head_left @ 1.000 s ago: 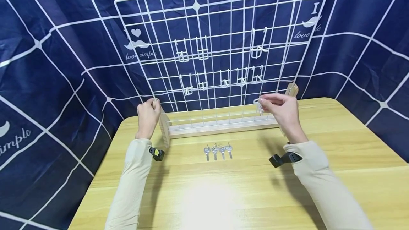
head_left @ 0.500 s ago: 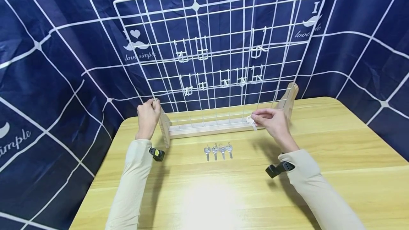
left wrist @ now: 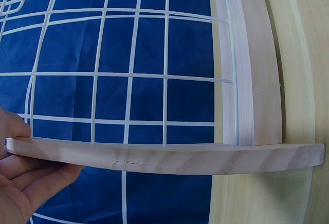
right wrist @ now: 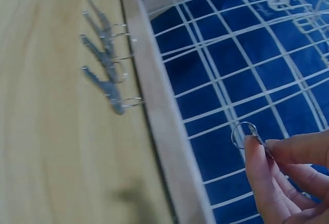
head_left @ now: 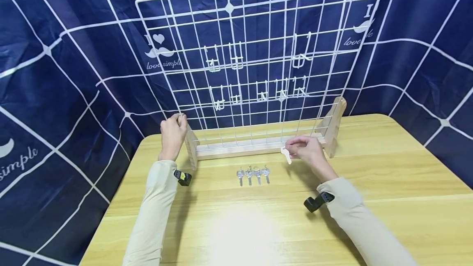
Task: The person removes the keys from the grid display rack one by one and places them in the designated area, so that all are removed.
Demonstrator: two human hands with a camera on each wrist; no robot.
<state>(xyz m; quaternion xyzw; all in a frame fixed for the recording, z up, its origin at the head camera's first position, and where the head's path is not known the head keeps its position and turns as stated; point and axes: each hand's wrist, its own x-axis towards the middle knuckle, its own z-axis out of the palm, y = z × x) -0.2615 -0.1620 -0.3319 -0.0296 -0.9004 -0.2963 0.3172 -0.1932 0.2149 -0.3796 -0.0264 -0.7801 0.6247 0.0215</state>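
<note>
My right hand pinches a key between thumb and fingertips, just in front of the rack's wooden base bar. A metal ring loops from the held key in the right wrist view; the fingers hide part of the key. With my left hand I grip the upper end of the wooden side support, thumb on one side and fingers on the other. Several silver keys with rings lie in a row on the table before the rack.
The white wire grid leans back in its wooden stand. Several white hooks hang on it in two rows. A second wooden support stands at the right. Behind is a dark blue patterned cloth.
My right hand has moved down and left with the key, from in front of the lower right grid to near the base bar. The left hand stays on the support.
</note>
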